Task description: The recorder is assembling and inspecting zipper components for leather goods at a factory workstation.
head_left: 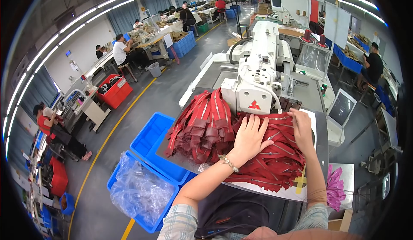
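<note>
A thick heap of red zipper strips (pixel 275 165) with pale teeth lies on the table plate before the white sewing machine (pixel 254 94). My left hand (pixel 249 139) rests palm down on the heap, fingers spread. Across the heap's far edge runs one zipper (pixel 280 118), from beside my left fingertips to my right hand (pixel 302 128). The right fingers are bent around its end, though their tips are partly hidden. Left of my hands, a second pile of red zippers (pixel 211 124) shows darker, folded tabs at its near side.
Blue bins (pixel 148 139) stand low at the left, one holding clear plastic bags (pixel 140 192). Pink-purple strips (pixel 334 188) lie at the right, below a tilted screen (pixel 342 107). Red thread cones (pixel 306 36) top the machine's side. Several people sit at benches farther off.
</note>
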`<state>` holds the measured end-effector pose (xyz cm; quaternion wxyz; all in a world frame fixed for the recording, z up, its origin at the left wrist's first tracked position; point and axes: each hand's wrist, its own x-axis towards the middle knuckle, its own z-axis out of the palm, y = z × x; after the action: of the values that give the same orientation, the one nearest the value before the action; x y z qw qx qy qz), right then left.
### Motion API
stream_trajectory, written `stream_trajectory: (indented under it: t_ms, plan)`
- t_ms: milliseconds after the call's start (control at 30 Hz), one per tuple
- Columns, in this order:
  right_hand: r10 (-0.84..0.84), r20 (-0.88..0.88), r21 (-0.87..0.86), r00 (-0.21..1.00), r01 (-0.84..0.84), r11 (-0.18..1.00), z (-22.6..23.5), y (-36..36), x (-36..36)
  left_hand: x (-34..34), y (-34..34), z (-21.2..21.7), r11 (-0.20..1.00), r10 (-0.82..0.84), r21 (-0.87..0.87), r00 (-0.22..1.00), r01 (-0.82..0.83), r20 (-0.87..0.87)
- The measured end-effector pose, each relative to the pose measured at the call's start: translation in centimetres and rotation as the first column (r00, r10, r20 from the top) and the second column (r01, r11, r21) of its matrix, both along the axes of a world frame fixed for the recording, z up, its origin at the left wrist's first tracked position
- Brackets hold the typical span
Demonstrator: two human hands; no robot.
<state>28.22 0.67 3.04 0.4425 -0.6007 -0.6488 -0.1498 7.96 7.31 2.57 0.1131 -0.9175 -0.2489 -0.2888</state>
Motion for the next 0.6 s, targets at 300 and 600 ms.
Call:
stream_trajectory:
  t_ms: [300,600]
  plan:
    - [0.017,-0.449,-0.232,0.893,-0.135,0.963,-5.4,-1.7,-0.9,0.2,-1.4,-2.2,0.996,-0.039,-0.079,0.996,0.032,-0.085]
    - [-0.055,-0.406,-0.203,0.912,-0.031,0.979,-6.1,-1.3,-1.9,-0.3,-0.9,-3.1,0.994,-0.082,-0.082,0.996,0.079,-0.034]
